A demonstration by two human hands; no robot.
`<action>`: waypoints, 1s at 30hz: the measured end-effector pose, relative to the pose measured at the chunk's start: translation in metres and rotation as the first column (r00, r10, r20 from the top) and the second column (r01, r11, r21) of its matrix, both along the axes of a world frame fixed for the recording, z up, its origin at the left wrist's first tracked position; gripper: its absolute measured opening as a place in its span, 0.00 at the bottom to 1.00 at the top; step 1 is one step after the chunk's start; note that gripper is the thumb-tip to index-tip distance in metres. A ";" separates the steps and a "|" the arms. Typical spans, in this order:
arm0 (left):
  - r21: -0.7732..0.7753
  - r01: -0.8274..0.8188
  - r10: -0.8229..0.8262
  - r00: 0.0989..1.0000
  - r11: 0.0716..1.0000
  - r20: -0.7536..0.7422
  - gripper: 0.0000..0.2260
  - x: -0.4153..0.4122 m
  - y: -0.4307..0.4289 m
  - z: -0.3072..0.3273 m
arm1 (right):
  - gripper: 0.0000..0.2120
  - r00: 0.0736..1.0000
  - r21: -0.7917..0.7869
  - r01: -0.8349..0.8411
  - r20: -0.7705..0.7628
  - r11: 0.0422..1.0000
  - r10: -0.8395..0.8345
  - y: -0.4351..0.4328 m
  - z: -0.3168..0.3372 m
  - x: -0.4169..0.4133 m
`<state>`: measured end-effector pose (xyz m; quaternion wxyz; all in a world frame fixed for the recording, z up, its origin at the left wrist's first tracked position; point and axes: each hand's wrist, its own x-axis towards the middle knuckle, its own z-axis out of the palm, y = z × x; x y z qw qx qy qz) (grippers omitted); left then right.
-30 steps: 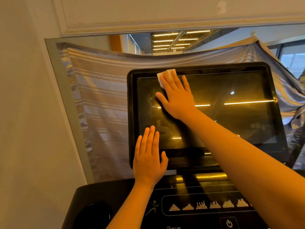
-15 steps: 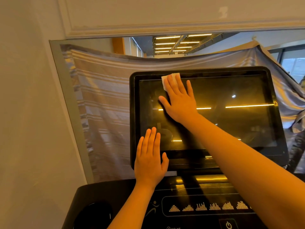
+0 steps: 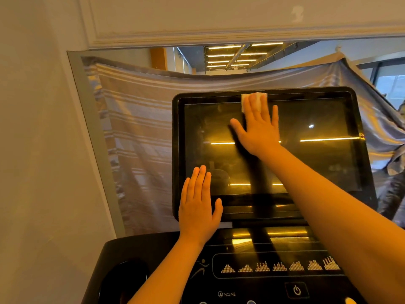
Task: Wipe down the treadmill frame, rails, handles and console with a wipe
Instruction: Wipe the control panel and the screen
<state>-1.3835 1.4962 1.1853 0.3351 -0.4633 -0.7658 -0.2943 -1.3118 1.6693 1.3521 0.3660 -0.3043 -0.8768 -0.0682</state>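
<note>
- A person's right hand (image 3: pixel 258 130) presses a white wipe (image 3: pixel 254 100) flat against the treadmill's dark console screen (image 3: pixel 317 161). The fingers are straight and slightly spread, nothing curled round the cloth. The flat palm seems meant to spread pressure over the glass rather than pinch the wipe.
- The wipe sits at the screen's top edge, a little left of its middle, overlapping the bezel. It lies under the fingertips of the right hand, with one corner and its upper border showing past them. The palm and thumb rest directly on bare glass below it.
- The left hand (image 3: pixel 198 207) lies flat on the screen's lower-left corner, fingers straight and close together, holding nothing. It appears placed there to brace the tilted screen against the push of the wiping hand.
- Below the screen, the control panel (image 3: pixel 274 268) with its programme icons and power button looks yet to be wiped.
- Behind the console, a striped cloth (image 3: pixel 135 132) hangs across a wall mirror (image 3: pixel 241 55).
</note>
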 end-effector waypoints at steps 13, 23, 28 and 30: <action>0.104 -0.047 0.040 0.997 0.993 0.063 0.26 0.031 0.054 0.028 | 0.32 0.999 0.102 0.026 0.035 0.994 -0.029 0.048 0.008 0.036; 0.231 -0.147 0.102 0.975 0.962 0.195 0.29 0.033 0.056 0.027 | 0.32 0.978 0.243 -0.177 0.154 0.954 0.143 -0.015 0.006 -0.036; 0.254 -0.133 0.081 0.976 0.958 0.204 0.28 0.033 0.055 0.026 | 0.32 0.958 0.331 -0.240 0.234 0.912 0.167 0.001 -0.011 -0.016; 0.253 -0.122 0.072 0.978 0.960 0.197 0.28 0.032 0.054 0.025 | 0.33 0.970 0.297 -0.193 0.198 0.935 0.138 0.017 -0.010 0.007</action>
